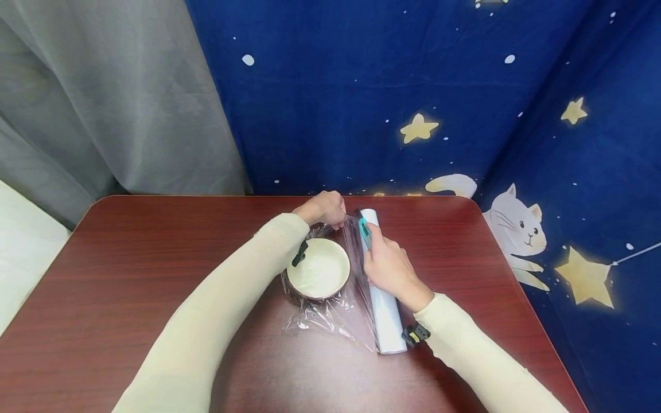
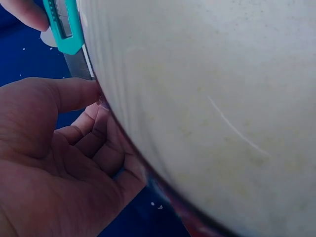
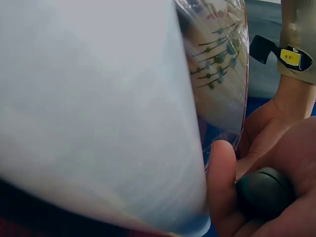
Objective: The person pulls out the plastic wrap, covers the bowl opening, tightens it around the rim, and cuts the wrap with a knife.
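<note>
- Left hand (image 1: pixel 326 209): thumb and forefinger pinch the clear plastic film (image 1: pixel 330 318) just past the bowl's far side; other fingers curl loosely.
- Right hand (image 1: pixel 391 265): fingers wrap round a teal cutter (image 1: pixel 364 228), which points away from the person; left wrist view shows metal past the teal end. Hand is above the white roll; cannot tell if it touches it.
- Film: lies wrinkled about the bowl and stretches right to the roll, glossy creases on the near side. Hard to tell whether it also spans the bowl's mouth.
- Bowl (image 1: pixel 319 271): upright near table middle, cream inside, dark rim; right wrist view shows dotted sprigs on its outer wall, behind film.
- White roll (image 1: pixel 386 321): lies lengthwise, right of the bowl, near end slanting slightly right.
- Table (image 1: pixel 129 275): reddish-brown wood grain, rounded far corners.
- Pale left sleeve (image 1: pixel 222 304), pale right sleeve (image 1: pixel 480 344); black device at each wrist, right one (image 1: pixel 415 334) with a yellow patch.
- Behind: grey curtain (image 1: pixel 134 103) left, blue curtain (image 1: pixel 330 103) with stars and white cat (image 1: pixel 516 226).
</note>
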`<action>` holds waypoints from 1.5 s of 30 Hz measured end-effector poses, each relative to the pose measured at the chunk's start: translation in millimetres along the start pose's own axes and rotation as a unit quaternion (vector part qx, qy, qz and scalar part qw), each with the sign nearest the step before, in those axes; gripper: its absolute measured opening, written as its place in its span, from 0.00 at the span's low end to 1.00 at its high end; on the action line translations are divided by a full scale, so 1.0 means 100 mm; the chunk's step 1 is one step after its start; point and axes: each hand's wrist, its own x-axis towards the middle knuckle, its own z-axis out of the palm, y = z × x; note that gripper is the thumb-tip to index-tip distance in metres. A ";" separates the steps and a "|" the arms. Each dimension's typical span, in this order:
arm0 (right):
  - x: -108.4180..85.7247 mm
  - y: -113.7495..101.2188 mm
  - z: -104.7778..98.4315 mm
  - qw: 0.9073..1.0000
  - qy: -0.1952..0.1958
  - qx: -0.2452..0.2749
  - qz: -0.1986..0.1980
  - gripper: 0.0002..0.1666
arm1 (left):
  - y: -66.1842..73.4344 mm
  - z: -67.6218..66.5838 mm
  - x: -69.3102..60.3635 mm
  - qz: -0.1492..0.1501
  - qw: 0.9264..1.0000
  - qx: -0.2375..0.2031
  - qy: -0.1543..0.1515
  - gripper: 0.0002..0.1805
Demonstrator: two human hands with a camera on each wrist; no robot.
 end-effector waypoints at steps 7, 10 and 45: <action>0.04 -0.01 0.02 0.998 0.010 -0.047 -0.034 0.37 | 0.00 0.03 -0.01 0.006 1.000 -0.002 0.021 0.12; 0.09 0.11 0.10 0.997 0.020 -0.048 -0.049 0.36 | -0.13 0.09 0.20 -0.003 1.000 -0.006 0.013 0.10; 0.27 0.52 0.45 0.992 0.027 -0.095 -0.076 0.40 | 0.07 0.08 -0.03 0.006 0.999 0.003 0.044 0.11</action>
